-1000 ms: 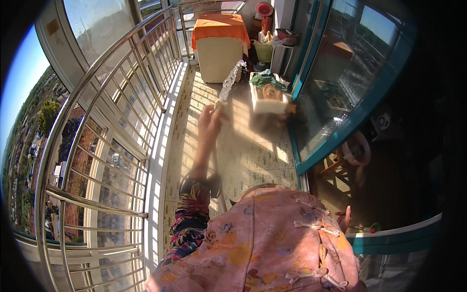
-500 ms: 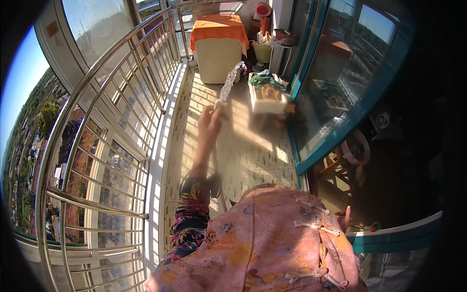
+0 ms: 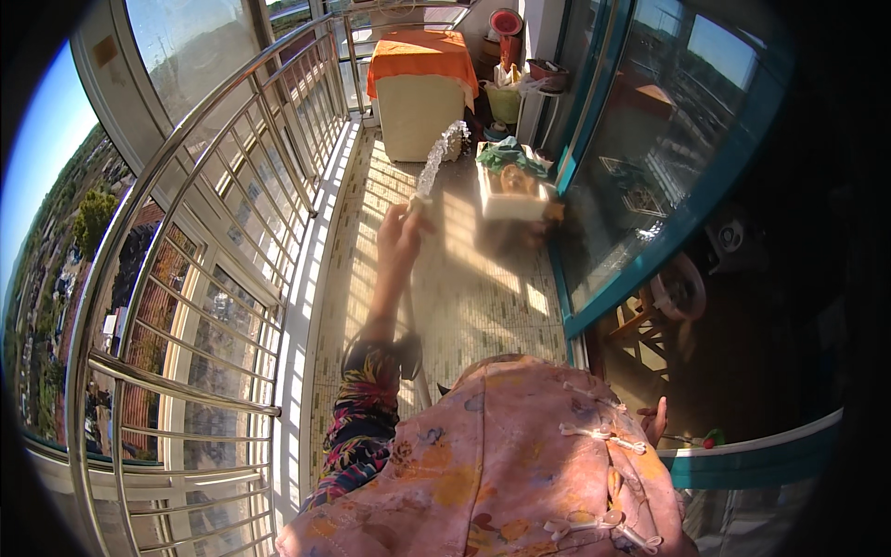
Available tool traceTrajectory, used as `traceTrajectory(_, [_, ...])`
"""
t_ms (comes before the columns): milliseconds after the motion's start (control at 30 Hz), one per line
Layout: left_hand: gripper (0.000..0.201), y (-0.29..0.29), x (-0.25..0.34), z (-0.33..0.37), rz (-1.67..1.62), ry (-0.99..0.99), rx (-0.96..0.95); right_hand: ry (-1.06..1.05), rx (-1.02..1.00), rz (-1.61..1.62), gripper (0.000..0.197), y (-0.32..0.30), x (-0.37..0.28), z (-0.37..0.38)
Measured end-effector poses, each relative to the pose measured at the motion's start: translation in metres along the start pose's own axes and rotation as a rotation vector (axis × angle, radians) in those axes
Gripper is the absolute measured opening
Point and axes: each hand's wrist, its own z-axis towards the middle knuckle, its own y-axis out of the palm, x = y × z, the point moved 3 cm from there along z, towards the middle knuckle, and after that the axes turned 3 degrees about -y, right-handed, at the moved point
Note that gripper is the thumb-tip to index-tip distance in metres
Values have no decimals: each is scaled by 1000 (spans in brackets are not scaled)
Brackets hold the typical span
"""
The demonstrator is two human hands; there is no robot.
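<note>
Stretched out ahead, my left hand [image 3: 401,234] is closed around the end of a pale hose [image 3: 419,373]. Clear water [image 3: 434,165] gushes from it in an arc away from me, toward the far floor. The hose hangs below the hand and runs down beside my forearm. At the right side of my pink floral garment [image 3: 464,446], my right hand [image 3: 655,422] shows only in part. Its visible fingers are extended with nothing seen in them, beside the doorway.
A metal railing [image 3: 186,395] runs along the windows at left. Farther off stand a cabinet with an orange cloth [image 3: 419,54], a white box with green cloth [image 3: 509,206] and a green pot [image 3: 501,104]. A teal-framed glass door [image 3: 640,269] borders the tiled floor [image 3: 464,316] at right.
Water keeps pouring from the hose, its stream slightly altered in shape. Both hands stay at almost the same places, and the view has shifted only a little.
</note>
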Motion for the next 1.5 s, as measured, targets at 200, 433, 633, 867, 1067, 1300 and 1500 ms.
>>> traceTrajectory(200, [19, -3, -5, 1, -12, 2, 4, -3, -21, -35, 48, 3, -7, -4])
traceTrajectory(433, [20, -6, -9, 1, -1, -17, 5, 7, -43, -40, 48, 4, -8, -3])
traceTrajectory(633, [21, -3, -7, 0, -28, -30, -20, -28, 20, -1, 56, 6, -6, -1])
traceTrajectory(867, [21, -4, -11, -2, -65, -59, -14, -41, 13, -34, 58, 9, -16, -4])
traceTrajectory(1067, [22, -9, -20, -4, -73, -60, -33, -20, -62, -94, 52, 12, -25, -9])
traceTrajectory(1300, [24, -21, -37, -11, -125, -162, -25, -105, -88, -75, 51, 18, -28, -9])
traceTrajectory(1500, [24, -38, -65, -16, -189, -243, -24, -101, -100, -57, 49, 19, -16, -1])
